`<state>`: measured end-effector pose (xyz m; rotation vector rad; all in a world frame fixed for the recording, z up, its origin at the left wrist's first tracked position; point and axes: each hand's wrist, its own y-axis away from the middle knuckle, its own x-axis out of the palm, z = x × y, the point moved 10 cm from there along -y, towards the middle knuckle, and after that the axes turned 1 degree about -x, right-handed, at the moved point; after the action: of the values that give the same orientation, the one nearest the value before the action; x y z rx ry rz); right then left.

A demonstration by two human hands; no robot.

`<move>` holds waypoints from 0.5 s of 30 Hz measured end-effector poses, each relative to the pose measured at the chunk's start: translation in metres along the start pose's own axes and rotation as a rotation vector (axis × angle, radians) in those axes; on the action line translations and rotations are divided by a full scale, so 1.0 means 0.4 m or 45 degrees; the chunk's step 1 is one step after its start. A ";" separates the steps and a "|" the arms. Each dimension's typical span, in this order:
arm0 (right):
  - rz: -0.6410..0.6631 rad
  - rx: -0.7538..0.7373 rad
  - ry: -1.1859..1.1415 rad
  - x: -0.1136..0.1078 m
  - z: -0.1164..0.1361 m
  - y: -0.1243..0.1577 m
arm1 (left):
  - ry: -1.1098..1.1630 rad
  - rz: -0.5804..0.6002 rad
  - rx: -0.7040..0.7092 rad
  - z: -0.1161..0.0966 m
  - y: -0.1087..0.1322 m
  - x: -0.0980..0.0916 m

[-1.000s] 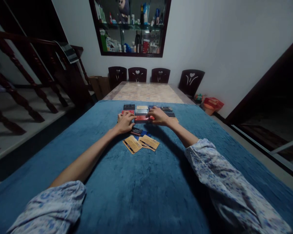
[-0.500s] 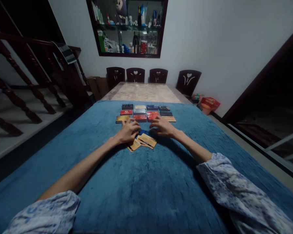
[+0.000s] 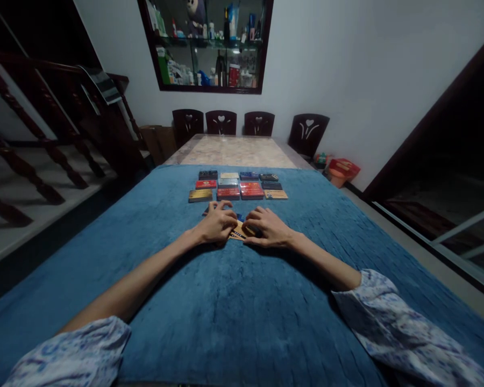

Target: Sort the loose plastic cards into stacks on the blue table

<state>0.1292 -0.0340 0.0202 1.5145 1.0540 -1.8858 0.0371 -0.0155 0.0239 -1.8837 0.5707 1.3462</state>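
Several yellow cards with dark stripes (image 3: 237, 232) lie loosely together on the blue cloth, between my two hands. My left hand (image 3: 216, 223) curls its fingers over their left side and covers part of them. From the right, my right hand (image 3: 269, 228) grips their other edge, thumb towards me. A bit of a blue card (image 3: 240, 217) shows behind the yellow ones. Beyond my hands stand card stacks in rows: a gold stack (image 3: 200, 196), a red stack (image 3: 228, 193), another red stack (image 3: 251, 191) and a yellow-orange stack (image 3: 276, 194) make up the nearest row.
The blue cloth (image 3: 210, 317) covers the near part of a long table with a marbled top (image 3: 234, 150). Dark chairs (image 3: 221, 123) stand at its far end. A wooden railing (image 3: 44, 134) runs along the left, and a red bag (image 3: 344, 167) sits on the floor at right.
My right hand has come towards me from beside the stacks onto the yellow cards. My left hand has shifted slightly; the spread cards are now drawn closer together between both hands.
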 end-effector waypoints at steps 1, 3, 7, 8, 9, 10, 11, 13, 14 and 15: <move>-0.004 -0.007 0.004 0.003 0.002 0.000 | 0.005 -0.013 0.016 -0.001 0.000 0.000; -0.005 -0.010 0.013 0.007 0.003 -0.001 | 0.012 -0.023 0.028 -0.002 0.000 0.004; 0.019 0.012 0.029 0.009 -0.003 0.002 | 0.028 -0.021 0.015 -0.004 -0.002 0.013; 0.028 0.020 0.031 0.008 -0.006 0.004 | 0.034 -0.024 0.010 -0.005 -0.002 0.014; 0.038 0.025 0.030 0.008 -0.009 0.006 | 0.039 -0.027 0.004 -0.006 -0.002 0.015; 0.047 0.027 0.028 0.007 -0.013 0.008 | 0.043 -0.031 -0.004 -0.006 -0.002 0.016; 0.052 0.026 0.024 0.005 -0.017 0.009 | 0.045 -0.035 -0.012 -0.006 -0.002 0.017; 0.060 0.013 0.010 0.003 -0.025 0.013 | 0.048 -0.046 -0.024 -0.005 -0.001 0.018; 0.064 0.005 0.002 0.001 -0.030 0.014 | 0.050 -0.049 -0.025 -0.005 -0.001 0.019; 0.069 -0.004 -0.007 0.000 -0.036 0.016 | 0.053 -0.051 -0.023 -0.005 -0.001 0.020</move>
<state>0.1424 -0.0260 0.0173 1.5196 1.0035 -1.8495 0.0414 -0.0166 0.0170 -1.9313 0.5402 1.2932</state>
